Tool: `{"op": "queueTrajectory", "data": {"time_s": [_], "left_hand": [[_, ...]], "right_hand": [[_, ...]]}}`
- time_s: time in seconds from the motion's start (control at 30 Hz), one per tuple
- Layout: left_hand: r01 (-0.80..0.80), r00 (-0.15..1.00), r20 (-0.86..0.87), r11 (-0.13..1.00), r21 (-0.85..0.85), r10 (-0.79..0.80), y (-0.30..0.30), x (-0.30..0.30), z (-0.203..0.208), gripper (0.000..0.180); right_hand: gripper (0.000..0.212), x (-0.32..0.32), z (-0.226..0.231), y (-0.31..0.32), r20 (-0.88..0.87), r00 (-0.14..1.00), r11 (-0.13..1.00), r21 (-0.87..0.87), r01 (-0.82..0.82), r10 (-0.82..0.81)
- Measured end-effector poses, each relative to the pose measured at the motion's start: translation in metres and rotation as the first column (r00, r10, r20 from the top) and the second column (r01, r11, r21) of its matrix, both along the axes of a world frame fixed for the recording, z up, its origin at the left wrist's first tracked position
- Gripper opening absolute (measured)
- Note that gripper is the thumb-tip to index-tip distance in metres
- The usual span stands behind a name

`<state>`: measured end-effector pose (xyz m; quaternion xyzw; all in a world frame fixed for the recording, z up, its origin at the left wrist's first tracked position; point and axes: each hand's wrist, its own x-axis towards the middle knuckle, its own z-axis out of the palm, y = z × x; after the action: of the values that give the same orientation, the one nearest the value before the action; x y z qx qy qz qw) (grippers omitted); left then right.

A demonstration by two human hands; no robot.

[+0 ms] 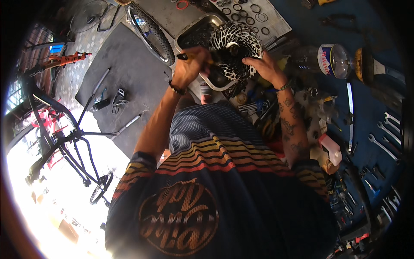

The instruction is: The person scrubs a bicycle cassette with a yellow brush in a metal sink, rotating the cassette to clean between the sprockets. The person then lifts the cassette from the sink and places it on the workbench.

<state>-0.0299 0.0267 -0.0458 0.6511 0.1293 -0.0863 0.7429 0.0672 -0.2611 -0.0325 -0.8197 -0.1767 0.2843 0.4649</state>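
Observation:
A bicycle cassette, its silver cogs wet and dark in the gaps, is held tilted over a metal tray of dark liquid. My right hand grips the cassette's near right edge, thumb on its face. Closed around a yellow tool with a black end, my left hand is at the cassette's left side. The black handle end sticks out to the left. Motion blur and my fingers hide the tool's working end, so its kind is unclear.
Several rings lie on a pale sheet behind the tray. A bicycle wheel is at the left, with a pedal on a dark mat and a bike frame beyond. Right are a clear plastic bottle and wrenches.

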Motion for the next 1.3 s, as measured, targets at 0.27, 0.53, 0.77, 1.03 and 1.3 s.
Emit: {"op": "queueTrajectory", "data": {"time_s": [0.27, 0.53, 0.77, 1.03, 1.3], "left_hand": [[0.096, 0.994, -0.063, 0.995, 0.021, -0.094, 0.003, 0.002, 0.002, 0.028], [0.057, 0.998, -0.023, 0.998, 0.019, -0.057, 0.002, 0.002, 0.000, 0.029], [-0.199, 0.967, 0.153, 0.978, -0.055, 0.205, -0.006, -0.002, -0.003, 0.029], [-0.329, 0.943, 0.036, 0.943, -0.039, 0.331, -0.026, 0.001, 0.016, 0.033], [-0.453, 0.891, -0.040, 0.891, -0.039, 0.451, -0.054, -0.014, 0.024, 0.031]], "right_hand": [[0.035, -0.003, -0.003, 0.000, 0.040, 0.998, 0.994, 0.102, 0.039, -0.044], [0.037, 0.008, -0.015, -0.006, 0.072, 0.996, 0.995, -0.081, -0.051, 0.056], [0.047, 0.001, -0.004, 0.000, 0.074, 0.996, 0.996, -0.080, -0.044, 0.050], [0.051, 0.006, -0.012, 0.001, 0.100, 0.989, 0.984, -0.145, -0.098, 0.114], [0.046, 0.004, -0.005, 0.001, 0.109, 0.986, 0.987, -0.115, -0.114, 0.127]]}}
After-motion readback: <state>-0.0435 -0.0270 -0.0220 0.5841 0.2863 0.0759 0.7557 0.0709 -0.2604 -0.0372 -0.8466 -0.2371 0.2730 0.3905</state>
